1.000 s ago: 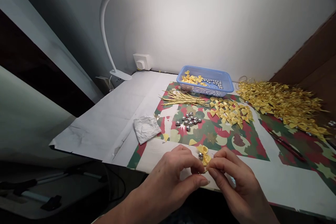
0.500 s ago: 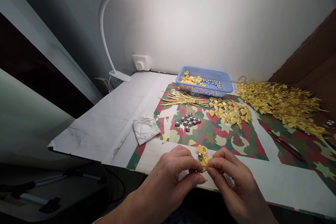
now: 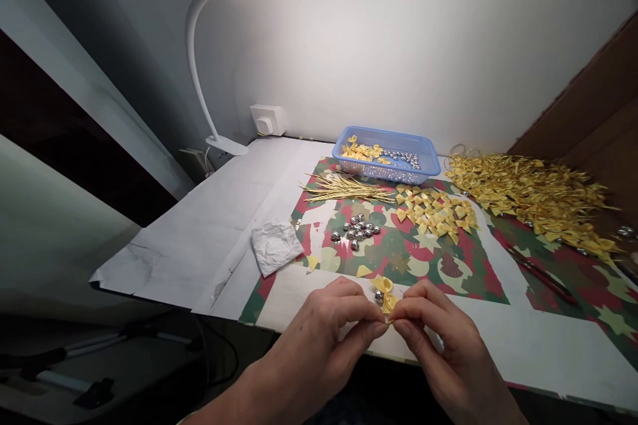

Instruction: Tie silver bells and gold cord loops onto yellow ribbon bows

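Observation:
At the table's front edge my left hand [image 3: 323, 332] and my right hand [image 3: 438, 339] meet fingertip to fingertip, both pinched on a small yellow ribbon bow [image 3: 386, 292] with a tiny silver bell at its centre. A thin gold tie runs between my thumbs and forefingers under the bow. Beyond my hands lie a cluster of silver bells [image 3: 356, 229], a spread of loose yellow bows [image 3: 436, 209] and a bundle of gold wire ties [image 3: 349, 187].
A blue plastic basket [image 3: 428, 149] with bows and bells stands at the back. A large heap of finished bows [image 3: 538, 192] fills the right. A crumpled white paper [image 3: 274, 246], dark scissors [image 3: 541, 273], a clamp lamp [image 3: 197, 73] and a wall socket [image 3: 266, 119] are around.
My hands stay pinched on the bow and shift only slightly as the fingers work the tie. The view has drifted a little.

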Motion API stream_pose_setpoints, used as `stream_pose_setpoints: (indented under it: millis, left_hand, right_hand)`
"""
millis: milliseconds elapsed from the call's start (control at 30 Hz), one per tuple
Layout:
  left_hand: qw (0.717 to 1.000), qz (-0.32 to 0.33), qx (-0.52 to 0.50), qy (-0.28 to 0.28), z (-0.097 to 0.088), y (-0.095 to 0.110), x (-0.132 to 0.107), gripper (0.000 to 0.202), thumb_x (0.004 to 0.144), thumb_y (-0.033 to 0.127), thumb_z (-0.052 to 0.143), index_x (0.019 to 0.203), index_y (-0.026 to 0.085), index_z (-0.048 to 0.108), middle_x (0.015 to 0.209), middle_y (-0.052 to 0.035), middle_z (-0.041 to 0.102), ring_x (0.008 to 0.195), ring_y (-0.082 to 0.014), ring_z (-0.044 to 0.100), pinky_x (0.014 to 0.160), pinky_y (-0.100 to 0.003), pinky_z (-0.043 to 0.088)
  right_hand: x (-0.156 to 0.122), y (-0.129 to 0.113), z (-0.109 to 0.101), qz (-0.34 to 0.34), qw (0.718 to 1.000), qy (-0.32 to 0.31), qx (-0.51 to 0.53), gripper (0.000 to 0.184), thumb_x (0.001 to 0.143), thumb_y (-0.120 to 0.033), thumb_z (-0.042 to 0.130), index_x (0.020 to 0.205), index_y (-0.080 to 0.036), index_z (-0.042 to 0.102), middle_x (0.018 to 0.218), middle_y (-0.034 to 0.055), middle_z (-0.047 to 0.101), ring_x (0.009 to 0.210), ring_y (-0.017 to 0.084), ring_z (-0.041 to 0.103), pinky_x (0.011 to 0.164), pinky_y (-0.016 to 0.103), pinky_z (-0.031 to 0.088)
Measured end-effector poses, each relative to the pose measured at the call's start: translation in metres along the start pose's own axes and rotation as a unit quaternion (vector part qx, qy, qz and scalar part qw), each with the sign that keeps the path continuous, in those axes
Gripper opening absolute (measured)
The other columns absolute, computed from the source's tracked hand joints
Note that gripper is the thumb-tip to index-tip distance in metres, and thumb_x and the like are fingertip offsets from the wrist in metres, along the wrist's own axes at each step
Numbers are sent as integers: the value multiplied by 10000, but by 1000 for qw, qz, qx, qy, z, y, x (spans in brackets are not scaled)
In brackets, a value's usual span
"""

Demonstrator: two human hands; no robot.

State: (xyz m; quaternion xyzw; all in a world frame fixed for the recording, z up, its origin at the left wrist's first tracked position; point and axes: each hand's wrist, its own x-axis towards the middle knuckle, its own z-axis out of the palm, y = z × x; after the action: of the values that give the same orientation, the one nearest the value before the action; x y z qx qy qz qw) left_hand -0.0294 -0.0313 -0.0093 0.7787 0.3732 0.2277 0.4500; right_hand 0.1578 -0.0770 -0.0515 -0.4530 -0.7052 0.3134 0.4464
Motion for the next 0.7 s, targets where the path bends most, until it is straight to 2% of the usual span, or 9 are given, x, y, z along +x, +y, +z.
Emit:
stream_pose_setpoints:
  millis: [433,700]
  left_hand:
    - [999,-18,-33,-4,-2,0,0,196,936,182,565,823,176,724,800,-27,627,788,-165,593,713,-263,448]
    - [999,-24,-22,-15,-1,0,3,256,956,211,539,736,177,668,749,0,582,745,-150,558,683,-253,421]
  right_hand:
    - [-2,1,1,32,999,-15,20,201,1011,-171,407,872,-196,551,831,16,477,768,139,485,666,255,414]
    - [0,-1,0,68,996,-14,55,221,1020,-248,427,895,-211,605,850,20,513,787,140,513,673,249,424]
